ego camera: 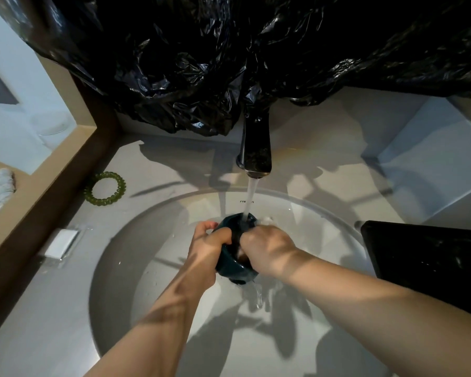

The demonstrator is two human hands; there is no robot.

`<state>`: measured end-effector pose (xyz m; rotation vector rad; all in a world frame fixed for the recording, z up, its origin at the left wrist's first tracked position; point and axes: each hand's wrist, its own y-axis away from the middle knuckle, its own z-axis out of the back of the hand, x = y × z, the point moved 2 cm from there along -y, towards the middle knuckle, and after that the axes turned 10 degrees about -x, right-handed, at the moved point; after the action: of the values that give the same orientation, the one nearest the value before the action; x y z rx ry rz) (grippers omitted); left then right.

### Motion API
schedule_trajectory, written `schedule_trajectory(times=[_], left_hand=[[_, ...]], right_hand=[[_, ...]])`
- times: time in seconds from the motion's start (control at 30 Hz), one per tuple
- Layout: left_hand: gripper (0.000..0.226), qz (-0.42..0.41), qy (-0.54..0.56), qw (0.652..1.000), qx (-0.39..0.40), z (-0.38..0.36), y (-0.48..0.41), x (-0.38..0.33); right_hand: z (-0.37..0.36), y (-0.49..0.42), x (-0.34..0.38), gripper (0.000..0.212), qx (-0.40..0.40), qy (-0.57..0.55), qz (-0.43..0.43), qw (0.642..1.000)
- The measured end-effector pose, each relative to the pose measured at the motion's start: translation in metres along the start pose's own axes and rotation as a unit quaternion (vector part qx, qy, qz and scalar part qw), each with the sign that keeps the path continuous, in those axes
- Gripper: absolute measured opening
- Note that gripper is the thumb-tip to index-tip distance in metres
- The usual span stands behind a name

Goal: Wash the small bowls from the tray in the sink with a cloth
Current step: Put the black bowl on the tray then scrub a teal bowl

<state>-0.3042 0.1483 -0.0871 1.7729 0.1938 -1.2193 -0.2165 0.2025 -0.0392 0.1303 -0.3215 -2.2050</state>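
A small dark teal bowl (230,263) is held over the white round sink (125,257), under running water from the dark tap (256,153). My left hand (206,248) grips the bowl's left side, thumb over the rim. My right hand (267,248) is closed on a dark cloth (238,235) pressed inside the bowl; most of the cloth is hidden by my fingers. Water spills from the bowl's underside into the basin. A black tray (430,262) lies on the counter at the right; no bowls show on its visible part.
A green coiled hair tie (105,188) lies on the counter left of the sink. A white soap bar (61,244) sits near the sink's left rim. Black plastic sheeting (229,55) hangs over the wall behind the tap. A white box (435,164) stands back right.
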Motion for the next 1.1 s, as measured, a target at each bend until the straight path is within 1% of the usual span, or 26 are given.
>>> schedule_trajectory(times=[0.03,0.07,0.13,0.2,0.23,0.3,0.37,0.43,0.47,0.5,0.53,0.6,0.63,0.67,0.7,0.73,0.77,0.8,0.83,0.9,0.93,1.0,1.03,1.07,1.1], left_hand=[[0.024,0.002,0.002,1.0,0.001,-0.001,0.0,-0.001],[0.024,0.005,0.005,1.0,0.004,0.0,0.0,-0.001],[0.024,0.011,0.008,1.0,0.006,0.001,0.0,-0.002],[0.026,0.01,0.014,1.0,0.006,0.002,0.0,-0.003],[0.03,0.011,0.017,1.0,0.005,0.002,0.0,-0.004],[0.031,0.013,0.018,1.0,0.0,0.001,0.0,-0.002],[0.031,0.021,0.018,1.0,0.004,0.0,0.0,-0.001],[0.035,0.027,0.022,0.999,0.009,0.0,0.002,-0.002],[0.038,0.025,0.022,0.999,0.01,0.001,0.002,-0.003],[0.041,0.025,0.023,0.999,0.01,0.001,0.002,-0.004],[0.042,0.029,0.027,0.999,0.011,0.001,0.002,-0.004],[0.034,0.036,0.04,0.998,0.011,0.001,0.003,-0.002],[0.032,0.037,0.045,0.998,0.009,0.001,0.002,-0.002],[0.04,0.035,0.049,0.998,0.007,0.002,0.001,-0.001],[0.052,0.034,0.054,0.998,0.003,0.003,-0.001,0.001],[0.058,0.032,0.058,0.998,-0.005,0.003,-0.003,0.001],[0.057,0.029,0.06,0.998,-0.018,0.003,-0.004,0.004],[0.051,0.025,0.058,0.998,-0.028,0.002,-0.005,0.006],[0.045,0.024,0.053,0.998,-0.034,0.002,-0.005,0.01],[0.041,0.019,0.045,0.998,-0.034,0.0,-0.006,0.013],[0.041,0.012,0.046,0.998,-0.03,0.0,-0.007,0.014],[0.04,0.01,0.046,0.999,-0.016,0.0,-0.007,0.013],[0.039,0.014,0.041,0.999,-0.012,0.0,-0.007,0.012],[0.037,0.019,0.035,0.999,-0.011,0.0,-0.007,0.012],[0.033,0.026,0.032,0.999,-0.007,0.0,-0.007,0.012]], right_hand=[[-0.004,-0.003,0.001,0.027,-0.029,0.013,0.005,0.999],[-0.009,-0.006,0.001,0.029,-0.049,-0.011,0.003,0.999],[-0.013,-0.01,0.001,0.031,-0.074,-0.12,0.005,0.99],[-0.015,-0.013,0.001,0.026,-0.089,-0.2,0.014,0.976],[-0.016,-0.014,0.001,0.022,-0.083,-0.216,0.019,0.973],[-0.022,-0.014,-0.002,0.022,-0.043,-0.266,-0.003,0.963],[-0.024,-0.011,-0.006,0.019,0.0,-0.337,-0.051,0.94],[-0.017,-0.002,-0.009,0.017,0.025,-0.383,-0.073,0.92],[-0.014,0.003,-0.011,0.019,0.047,-0.374,-0.061,0.924],[-0.009,0.008,-0.011,0.026,0.068,-0.344,-0.046,0.935],[-0.004,0.012,-0.012,0.031,0.064,-0.295,-0.03,0.953],[0.002,0.017,-0.011,0.032,0.013,-0.188,0.011,0.982],[0.002,0.018,-0.009,0.033,-0.016,-0.13,0.032,0.991],[-0.001,0.018,-0.006,0.033,-0.045,-0.078,0.056,0.994],[-0.005,0.019,0.0,0.034,-0.053,-0.045,0.073,0.995],[-0.006,0.02,0.006,0.034,-0.039,-0.038,0.082,0.995],[-0.007,0.019,0.01,0.033,-0.021,-0.066,0.075,0.995],[-0.007,0.018,0.013,0.029,-0.007,-0.132,0.051,0.99],[-0.008,0.014,0.015,0.023,0.009,-0.211,0.013,0.977],[-0.009,0.003,0.014,0.017,0.008,-0.354,-0.079,0.932],[-0.011,0.0,0.012,0.015,0.006,-0.406,-0.128,0.905],[-0.013,-0.001,0.009,0.008,0.004,-0.487,-0.175,0.856],[-0.014,0.0,0.007,0.011,0.006,-0.504,-0.172,0.847],[-0.014,0.003,0.004,0.014,0.008,-0.499,-0.156,0.852],[-0.015,0.007,0.0,0.017,0.016,-0.457,-0.124,0.88]])
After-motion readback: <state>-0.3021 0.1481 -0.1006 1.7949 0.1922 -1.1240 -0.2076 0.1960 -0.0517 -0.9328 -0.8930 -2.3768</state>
